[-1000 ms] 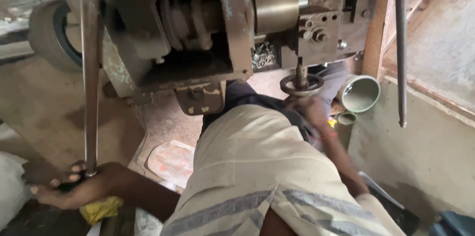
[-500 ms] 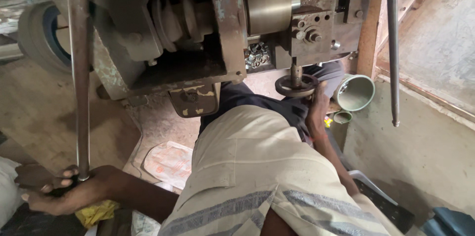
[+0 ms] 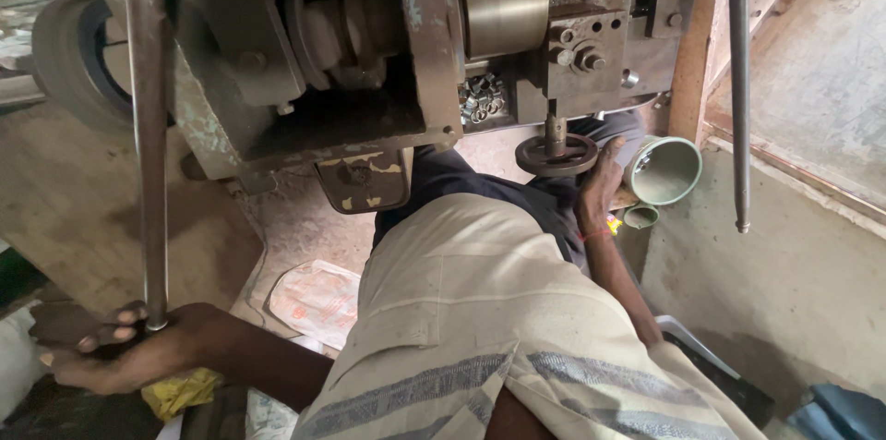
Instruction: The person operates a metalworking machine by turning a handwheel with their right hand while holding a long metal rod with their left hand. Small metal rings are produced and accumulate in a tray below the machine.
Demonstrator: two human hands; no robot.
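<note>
Left hand (image 3: 115, 348) is down low at the bottom left, fingers curled round the lower end of the long steel lever (image 3: 148, 135), grip clamped tight on it, fingertips showing on the near side of the bar. That lever runs straight up past the worn, paint-flaked machine body (image 3: 305, 80) and out of the top of the view. Right hand (image 3: 598, 183) is up under the machine, fingers pointing upward and lying against the edge of the small dark handwheel (image 3: 556, 154); the grip there is loose, fingers spread against the rim rather than wrapped round it, and I can't tell whether the thumb is hooked on. A thin red thread sits on that wrist. The handwheel hangs on a short vertical spindle below the block with the bolt heads. Just above and left of it, a heap of small shiny metal rings (image 3: 478, 96) sits in a pocket of the machine, next to the big brass-coloured drum (image 3: 503, 1). Just right of the right hand, a pale green cup (image 3: 666, 172) lies tipped on its side, mouth toward us, with a smaller one just below it. Further right, a second slim rod (image 3: 738, 98) hangs straight down from a black knob, well clear of both hands. On the floor between the arms, a crumpled printed plastic bag (image 3: 314, 297); a yellow rag (image 3: 180, 392) beneath the left forearm.
</note>
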